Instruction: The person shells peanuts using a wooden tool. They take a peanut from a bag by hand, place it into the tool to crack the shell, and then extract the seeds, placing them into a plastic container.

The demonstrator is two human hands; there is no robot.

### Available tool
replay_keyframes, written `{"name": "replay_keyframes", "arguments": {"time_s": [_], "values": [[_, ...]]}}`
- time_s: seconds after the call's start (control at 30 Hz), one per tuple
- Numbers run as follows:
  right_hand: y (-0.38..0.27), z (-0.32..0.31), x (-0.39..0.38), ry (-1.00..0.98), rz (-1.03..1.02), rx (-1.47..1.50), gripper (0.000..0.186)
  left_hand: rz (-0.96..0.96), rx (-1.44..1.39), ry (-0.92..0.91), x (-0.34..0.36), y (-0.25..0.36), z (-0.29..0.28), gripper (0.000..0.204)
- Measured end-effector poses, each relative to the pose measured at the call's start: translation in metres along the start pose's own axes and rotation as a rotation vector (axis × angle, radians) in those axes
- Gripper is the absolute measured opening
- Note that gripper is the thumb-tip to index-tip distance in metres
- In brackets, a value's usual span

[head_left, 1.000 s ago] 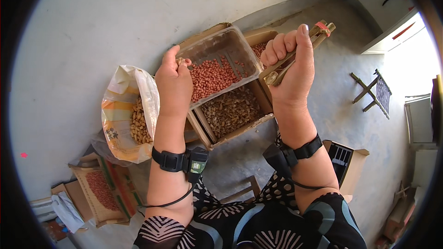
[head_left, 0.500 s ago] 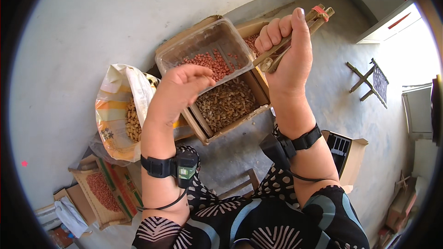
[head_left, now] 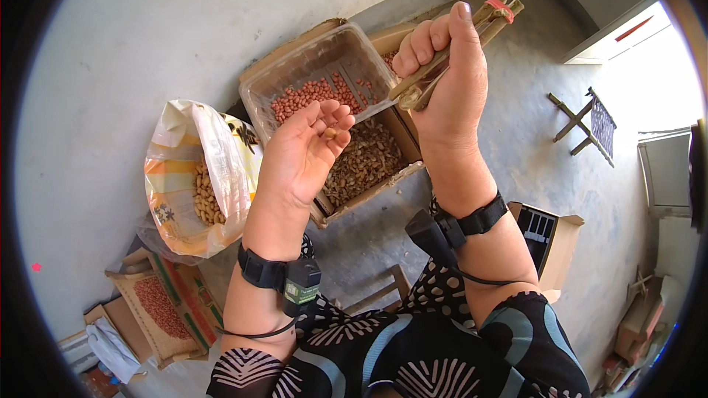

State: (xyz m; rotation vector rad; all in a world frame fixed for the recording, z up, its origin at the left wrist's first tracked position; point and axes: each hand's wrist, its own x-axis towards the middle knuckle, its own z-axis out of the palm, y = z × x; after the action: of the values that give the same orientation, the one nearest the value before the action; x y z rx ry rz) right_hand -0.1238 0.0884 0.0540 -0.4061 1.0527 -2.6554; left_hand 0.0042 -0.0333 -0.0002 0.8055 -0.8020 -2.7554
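Observation:
My left hand is turned palm up with its fingers curled, and a small tan peanut rests against them. In my right hand I grip a tong-like cracker of wooden sticks, bound near its far end with a red band. Beyond my left hand, a clear plastic tub holds red-skinned peanut kernels. It rests on a cardboard box, whose near part is full of broken peanut shells. The fingers of my left hand partly cover the tub's near edge.
An open plastic bag of unshelled peanuts stands left of the box. A printed sack lies at lower left. To the right are a folding stool and an open carton with a black insert.
My left hand has moved right and turned palm up, bringing the peanut into sight. My right hand keeps its grip on the wooden cracker. The whole view has shifted slightly.

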Motion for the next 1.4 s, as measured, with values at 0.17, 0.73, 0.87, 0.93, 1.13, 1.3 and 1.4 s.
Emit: {"name": "replay_keyframes", "arguments": {"time_s": [0.17, 0.73, 0.87, 0.93, 1.13, 1.3, 1.4], "values": [[0.002, 0.002, -0.002, -0.008, 0.022, -0.021, 0.04, 0.055, -0.05, -0.105, -0.003, -0.004, 0.005, 0.018], [0.006, 0.007, -0.01, -0.055, -0.006, -0.159, 0.041, 0.087, 0.051, -0.29, -0.013, -0.013, 0.016, 0.013], [0.009, 0.009, -0.011, -0.016, -0.013, -0.161, 0.042, 0.073, 0.002, -0.325, -0.013, -0.018, 0.018, 0.015], [0.01, 0.011, -0.013, -0.017, -0.016, -0.171, 0.041, 0.089, -0.026, -0.31, -0.014, -0.022, 0.023, 0.02], [0.011, 0.014, -0.016, -0.023, -0.025, -0.216, 0.042, 0.103, -0.131, -0.316, -0.016, -0.029, 0.031, 0.03], [0.011, 0.014, -0.016, -0.026, -0.035, -0.193, 0.044, 0.15, -0.122, -0.305, -0.018, -0.032, 0.035, 0.031], [0.011, 0.014, -0.014, -0.018, -0.041, -0.188, 0.044, 0.172, -0.087, -0.3, -0.018, -0.034, 0.036, 0.031]]}}
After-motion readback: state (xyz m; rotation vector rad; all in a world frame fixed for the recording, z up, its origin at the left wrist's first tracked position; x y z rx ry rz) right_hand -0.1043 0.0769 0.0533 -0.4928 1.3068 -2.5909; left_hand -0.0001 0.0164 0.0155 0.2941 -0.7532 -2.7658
